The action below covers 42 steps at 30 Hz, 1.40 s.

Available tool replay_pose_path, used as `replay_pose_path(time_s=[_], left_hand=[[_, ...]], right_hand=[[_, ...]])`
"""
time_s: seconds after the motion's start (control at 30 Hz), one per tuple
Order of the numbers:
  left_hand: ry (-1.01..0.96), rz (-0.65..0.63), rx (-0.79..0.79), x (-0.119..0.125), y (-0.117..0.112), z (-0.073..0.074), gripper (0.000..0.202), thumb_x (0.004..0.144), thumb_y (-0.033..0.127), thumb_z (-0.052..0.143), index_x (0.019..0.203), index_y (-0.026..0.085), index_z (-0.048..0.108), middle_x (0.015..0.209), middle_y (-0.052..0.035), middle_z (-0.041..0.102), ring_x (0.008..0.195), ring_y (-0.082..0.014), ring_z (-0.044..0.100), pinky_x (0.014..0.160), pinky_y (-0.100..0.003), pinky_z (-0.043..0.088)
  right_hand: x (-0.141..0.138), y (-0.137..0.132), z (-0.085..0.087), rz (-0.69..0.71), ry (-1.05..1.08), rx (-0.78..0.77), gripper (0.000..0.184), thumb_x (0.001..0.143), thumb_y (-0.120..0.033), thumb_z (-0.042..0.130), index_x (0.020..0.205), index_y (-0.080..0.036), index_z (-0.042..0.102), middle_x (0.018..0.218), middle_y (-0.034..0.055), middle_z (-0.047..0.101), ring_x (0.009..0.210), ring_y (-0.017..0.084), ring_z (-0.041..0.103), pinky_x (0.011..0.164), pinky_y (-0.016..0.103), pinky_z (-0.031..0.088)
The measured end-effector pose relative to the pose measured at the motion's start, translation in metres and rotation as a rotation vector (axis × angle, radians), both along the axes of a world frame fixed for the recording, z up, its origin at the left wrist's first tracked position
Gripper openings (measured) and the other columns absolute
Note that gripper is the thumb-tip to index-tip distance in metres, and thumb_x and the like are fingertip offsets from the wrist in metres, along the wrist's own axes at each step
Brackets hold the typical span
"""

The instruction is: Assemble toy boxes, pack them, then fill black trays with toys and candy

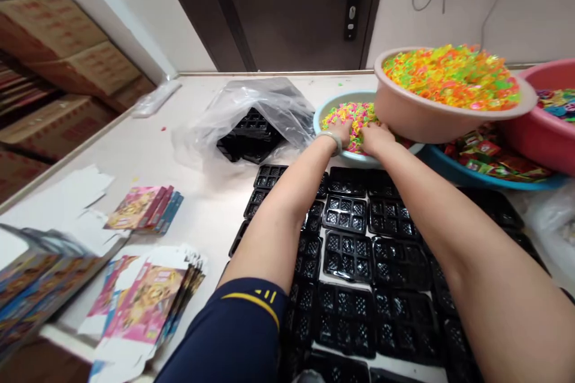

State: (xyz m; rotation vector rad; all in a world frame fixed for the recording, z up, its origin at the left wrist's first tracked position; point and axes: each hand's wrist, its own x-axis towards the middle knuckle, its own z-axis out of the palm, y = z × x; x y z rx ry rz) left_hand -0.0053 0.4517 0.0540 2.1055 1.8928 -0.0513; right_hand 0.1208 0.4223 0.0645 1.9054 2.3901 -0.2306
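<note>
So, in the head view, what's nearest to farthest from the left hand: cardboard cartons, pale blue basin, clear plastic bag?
1. Pale blue basin: the left hand reaches into it.
2. Clear plastic bag: left of the basin.
3. Cardboard cartons: far left.

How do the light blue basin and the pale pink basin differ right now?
The light blue basin has the left hand and right hand in it; the pale pink basin has neither. The pale pink basin's pieces heap above its rim, while the light blue basin's pieces lie lower inside. Both hold small, bright pieces.
</note>
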Motion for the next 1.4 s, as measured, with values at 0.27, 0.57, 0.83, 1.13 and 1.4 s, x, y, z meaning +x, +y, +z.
replay_pose_path(time_s=[0.27, 0.57, 0.83, 1.13, 1.4], left_hand=[[-0.182, 0.0, 0.102, 0.003, 0.007, -0.011, 0.068, 0.068, 0.011, 0.067, 0.134, 0.021, 0.051, 0.141, -0.0185, 0.041, 0.122, -0.0371, 0.051, 0.102, -0.046, 0.041], [-0.492, 0.08, 0.377, -0.01, 0.015, -0.005, 0.028, 0.079, 0.01, 0.057, 0.106, 0.017, 0.061, 0.108, -0.011, 0.061, 0.107, -0.0258, 0.057, 0.098, -0.036, 0.041], [-0.925, 0.317, 0.329, -0.017, 0.016, -0.001, 0.014, 0.081, 0.009, 0.056, 0.093, 0.016, 0.054, 0.085, -0.0006, 0.056, 0.082, -0.0133, 0.057, 0.077, -0.025, 0.046], [-1.532, 0.498, 0.117, -0.023, -0.013, 0.025, 0.013, 0.088, 0.02, 0.056, 0.099, 0.02, 0.048, 0.085, 0.0007, 0.057, 0.061, -0.0054, 0.053, 0.049, -0.015, 0.033], [-1.643, 0.489, -0.118, -0.06, -0.111, 0.016, 0.027, 0.085, 0.027, 0.063, 0.105, 0.022, 0.047, 0.084, -0.0012, 0.065, 0.051, -0.0038, 0.052, 0.039, -0.013, 0.02]], right_hand=[[0.011, 0.007, -0.011, 0.096, 0.083, 0.072, 0.03, 0.081, -0.015, 0.059, 0.11, -0.017, 0.068, 0.122, 0.0178, 0.057, 0.105, 0.032, 0.058, 0.09, 0.044, 0.047], [0.021, 0.006, -0.009, 0.053, 0.232, 0.267, 0.024, 0.08, -0.015, 0.054, 0.097, -0.016, 0.07, 0.096, 0.0124, 0.068, 0.089, 0.027, 0.061, 0.079, 0.036, 0.048], [0.021, 0.001, -0.013, 0.017, 0.371, 0.296, 0.013, 0.077, -0.015, 0.055, 0.081, -0.015, 0.068, 0.098, 0.0132, 0.066, 0.094, 0.029, 0.06, 0.087, 0.043, 0.048], [0.021, -0.024, -0.008, -0.186, 1.258, -0.096, 0.014, 0.072, -0.026, 0.07, 0.073, -0.019, 0.057, 0.061, 0.0006, 0.059, 0.058, 0.016, 0.061, 0.056, 0.031, 0.054], [-0.009, -0.097, -0.047, 0.223, 0.427, 0.15, 0.023, 0.09, -0.025, 0.048, 0.094, -0.019, 0.07, 0.097, 0.0103, 0.071, 0.084, 0.024, 0.066, 0.069, 0.033, 0.049]])
